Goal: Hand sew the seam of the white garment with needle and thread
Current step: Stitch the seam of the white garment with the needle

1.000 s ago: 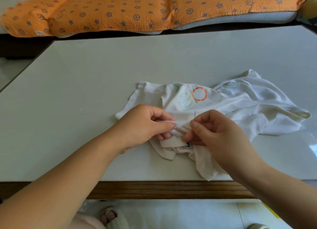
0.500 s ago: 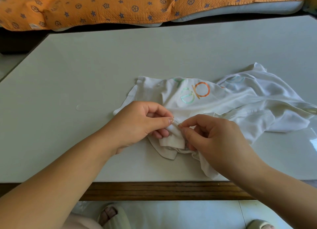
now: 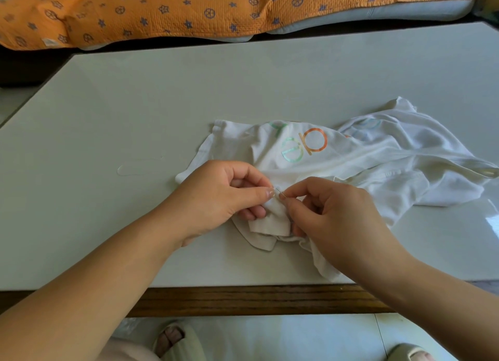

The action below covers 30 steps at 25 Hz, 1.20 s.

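Observation:
A crumpled white garment (image 3: 372,160) with orange and green printed letters lies on the pale table (image 3: 189,104). My left hand (image 3: 226,196) pinches a folded seam edge of the garment between thumb and forefinger. My right hand (image 3: 332,215) pinches a thin needle (image 3: 278,191) between thumb and forefinger, right beside my left thumb tip. The needle's point lies at the fold of cloth between both hands. I cannot make out the thread at the needle.
A faint loop of clear thread (image 3: 135,166) lies on the table left of the garment. An orange patterned cushion (image 3: 216,7) runs along the far side. The table's wooden front edge (image 3: 256,298) is near me, with slippered feet (image 3: 175,339) below.
My right hand came down from holding the needle upright and brought it level against the fold by my left thumb. My left hand kept its pinch on the seam.

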Tool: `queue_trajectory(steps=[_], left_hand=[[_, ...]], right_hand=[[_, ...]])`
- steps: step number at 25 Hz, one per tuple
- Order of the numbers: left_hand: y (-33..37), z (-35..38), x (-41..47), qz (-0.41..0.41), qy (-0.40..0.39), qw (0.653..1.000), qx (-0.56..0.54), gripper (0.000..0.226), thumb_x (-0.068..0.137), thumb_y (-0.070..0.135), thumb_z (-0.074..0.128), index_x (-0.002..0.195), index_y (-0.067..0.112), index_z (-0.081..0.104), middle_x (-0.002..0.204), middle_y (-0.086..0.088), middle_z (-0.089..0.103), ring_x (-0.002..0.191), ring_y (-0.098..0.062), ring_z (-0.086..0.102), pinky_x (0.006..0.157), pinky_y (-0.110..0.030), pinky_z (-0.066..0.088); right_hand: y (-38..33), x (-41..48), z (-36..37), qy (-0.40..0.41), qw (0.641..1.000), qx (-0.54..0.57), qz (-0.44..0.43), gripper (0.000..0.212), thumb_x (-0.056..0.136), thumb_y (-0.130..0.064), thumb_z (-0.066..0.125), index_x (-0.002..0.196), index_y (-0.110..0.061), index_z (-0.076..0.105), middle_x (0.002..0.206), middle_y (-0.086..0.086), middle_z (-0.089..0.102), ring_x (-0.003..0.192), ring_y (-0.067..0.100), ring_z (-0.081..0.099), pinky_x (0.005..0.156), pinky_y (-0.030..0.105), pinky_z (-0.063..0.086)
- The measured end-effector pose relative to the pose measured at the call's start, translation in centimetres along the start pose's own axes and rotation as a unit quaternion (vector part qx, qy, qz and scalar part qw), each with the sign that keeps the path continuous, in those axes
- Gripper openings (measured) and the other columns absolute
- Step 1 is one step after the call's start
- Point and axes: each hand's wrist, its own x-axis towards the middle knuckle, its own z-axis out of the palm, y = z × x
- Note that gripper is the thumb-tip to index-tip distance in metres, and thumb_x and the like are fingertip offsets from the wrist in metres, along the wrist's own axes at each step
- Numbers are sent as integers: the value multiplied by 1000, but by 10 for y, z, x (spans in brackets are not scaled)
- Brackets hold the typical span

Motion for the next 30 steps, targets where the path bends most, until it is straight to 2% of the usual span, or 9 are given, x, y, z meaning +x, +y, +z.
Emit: queue_trajectory(steps=[4,7,12,15,18,21,26,28,30], left_hand=[[0,7,-2,3,-7,1000,5,4,83,7,72,86,9,71,68,-2,71,64,-12,68,62,-22,54],[1,12,-3,17,17,1000,0,13,84,7,72,90,18,73,70,-5,72,62,-12,68,62,-20,55],[1,14,-4,61,28,993,100,20,84,11,72,87,30,78,73,3,74,68,-6,67,73,-21,55],[2,16,-3,63,44,990,115,19,80,17,75,84,35,76,80,10,75,75,-3,68,75,-18,55],[3,15,-3,60,42,990,122,17,80,18,75,81,35,76,76,8,74,74,-8,68,75,-23,55],[4,13,-4,46,23,994,97,12,81,19,76,81,31,76,68,4,73,65,-8,67,75,-27,55],[4,10,-3,29,0,998,63,6,81,26,76,82,32,79,67,0,71,61,-6,62,67,-18,51],[3,9,-3,23,-6,998,58,6,80,26,76,82,31,79,68,2,70,60,-4,60,65,-17,49],[2,10,-3,18,-11,998,56,6,80,26,76,83,30,79,69,3,70,60,-3,59,66,-18,48]], right_hand=[[-3,0,3,5,1000,-1,3,9,91,-32,59,83,-31,62,63,-17,68,62,-1,63,67,30,52],[-4,-1,3,2,1000,20,6,9,94,-30,57,86,-29,56,64,-18,69,62,-2,63,65,26,51],[-9,3,-4,-60,981,174,68,7,96,-23,57,104,-23,57,70,-3,74,67,8,71,66,22,58],[-12,5,-8,-79,967,223,95,10,98,-21,54,101,-14,60,71,5,75,68,17,73,61,22,58],[-13,14,-15,-40,966,229,116,11,99,-24,53,95,-14,57,70,7,74,62,23,72,52,27,52],[-12,27,-31,26,965,239,110,10,96,-21,58,89,-14,60,73,6,72,51,18,66,42,22,44],[-9,42,-49,2,874,466,137,9,100,-9,49,96,-6,56,88,14,74,66,23,73,47,22,52],[-6,48,-51,5,840,528,128,12,101,-6,43,94,-5,53,86,18,71,79,29,74,60,27,60],[-3,54,-53,30,828,549,108,15,102,-5,41,92,-4,52,81,18,70,87,34,73,75,35,61]])
